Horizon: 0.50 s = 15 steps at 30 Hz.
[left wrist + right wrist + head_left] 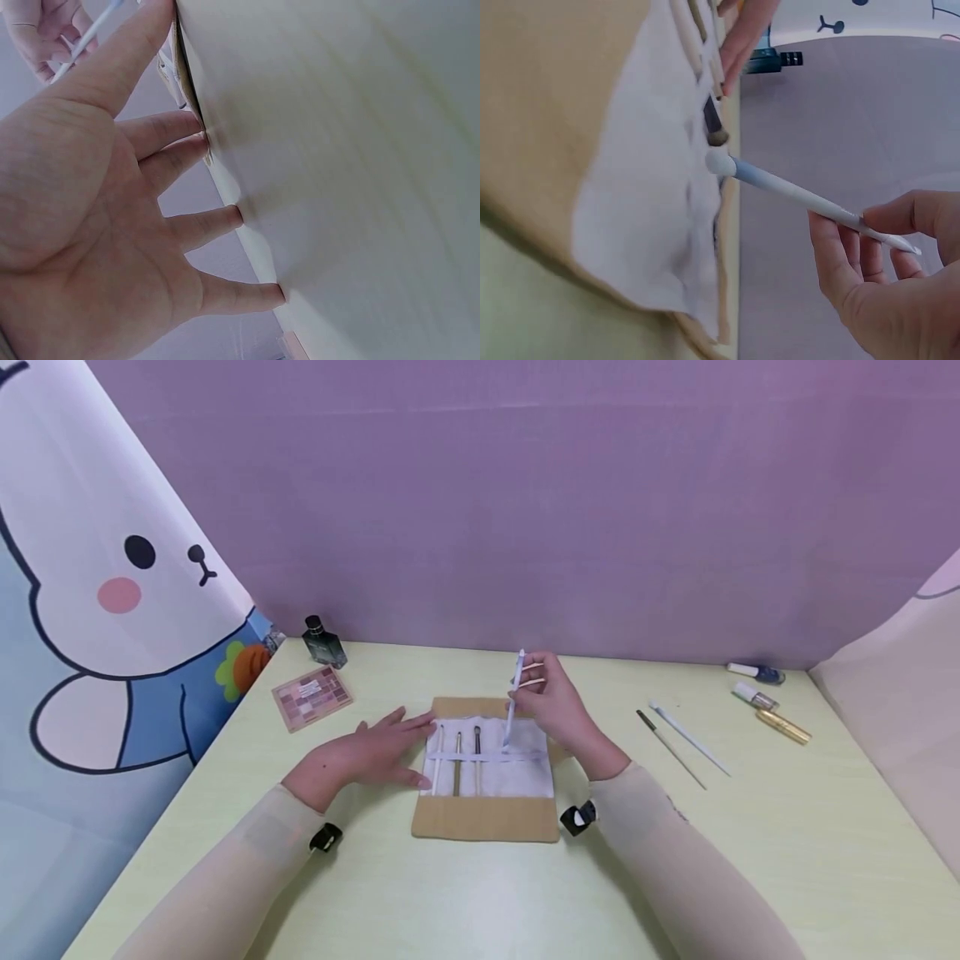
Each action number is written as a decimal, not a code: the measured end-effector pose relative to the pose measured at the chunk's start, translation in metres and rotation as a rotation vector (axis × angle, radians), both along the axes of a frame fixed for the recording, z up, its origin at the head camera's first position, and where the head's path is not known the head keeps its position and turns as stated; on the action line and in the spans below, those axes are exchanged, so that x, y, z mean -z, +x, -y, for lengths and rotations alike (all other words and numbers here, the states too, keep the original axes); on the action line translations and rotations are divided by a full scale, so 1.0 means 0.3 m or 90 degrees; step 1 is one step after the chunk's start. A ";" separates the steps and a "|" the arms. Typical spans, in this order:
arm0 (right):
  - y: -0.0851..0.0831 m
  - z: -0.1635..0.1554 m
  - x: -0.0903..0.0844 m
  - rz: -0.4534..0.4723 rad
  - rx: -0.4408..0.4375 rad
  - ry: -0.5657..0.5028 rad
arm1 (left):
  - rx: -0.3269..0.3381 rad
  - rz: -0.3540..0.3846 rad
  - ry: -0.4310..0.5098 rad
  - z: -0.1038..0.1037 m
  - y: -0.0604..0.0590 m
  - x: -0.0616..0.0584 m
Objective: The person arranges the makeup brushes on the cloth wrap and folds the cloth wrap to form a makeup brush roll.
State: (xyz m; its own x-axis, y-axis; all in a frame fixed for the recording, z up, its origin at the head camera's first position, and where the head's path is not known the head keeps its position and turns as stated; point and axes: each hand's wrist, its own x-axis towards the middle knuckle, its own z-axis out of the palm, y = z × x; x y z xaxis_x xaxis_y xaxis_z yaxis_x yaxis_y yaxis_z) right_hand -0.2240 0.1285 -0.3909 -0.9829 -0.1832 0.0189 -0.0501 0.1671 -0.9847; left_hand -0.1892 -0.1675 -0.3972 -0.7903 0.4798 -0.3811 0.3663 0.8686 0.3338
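Right hand (558, 706): pinching a pale blue-white brush (514, 697) near its upper end between thumb and fingertips, holding it nearly upright, with its tip coming down on the white lining of the brush roll (486, 814). In the right wrist view the brush's rounded tip is touching the cloth just beside the head of a darker brush.

Left hand (371, 756): lying flat with fingers straight and spread, gripping nothing, fingertips pressing on the left edge of the brush roll.

Brush roll: lying open on the pale green table (787, 827), tan outside, white inside, between the two hands. Three brushes (457, 758) are sitting side by side under its white band, at the left part of the lining.

Lying to the right, well apart from the roll: two thin brushes (678, 743) and three small cosmetic tubes (765, 693).

Standing at the far left: an eyeshadow palette (312, 697) and a dark perfume bottle (323, 642).
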 end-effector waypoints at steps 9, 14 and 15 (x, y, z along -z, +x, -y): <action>-0.007 0.023 0.039 0.042 0.019 0.017 | 0.002 0.000 0.002 0.004 -0.003 0.009; -0.001 0.026 0.040 0.066 0.015 0.054 | 0.004 -0.003 0.002 0.005 -0.001 0.008; 0.001 0.026 0.041 0.074 0.011 0.057 | 0.005 -0.004 0.002 0.004 -0.001 0.008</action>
